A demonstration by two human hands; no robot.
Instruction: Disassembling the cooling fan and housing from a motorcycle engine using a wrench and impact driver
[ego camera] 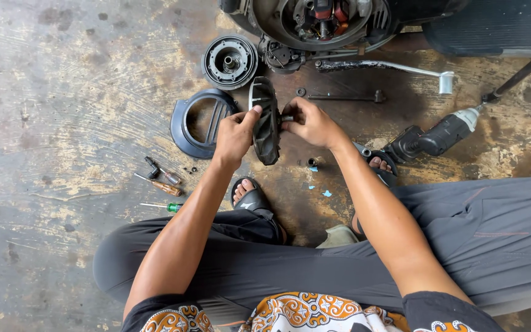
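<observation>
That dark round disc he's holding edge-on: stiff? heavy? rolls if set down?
The disc looks like rigid metal, probably stiff. Both the left hand and right hand grip it, hinting at some weight. Round rim: set on edge it would likely roll or tip flat.

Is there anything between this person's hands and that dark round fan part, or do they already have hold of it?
Nothing visible is in the way. The left hand grips the dark round fan part by its near edge, and the right hand pinches its centre from the other side. The part is held on edge above the floor.
</observation>
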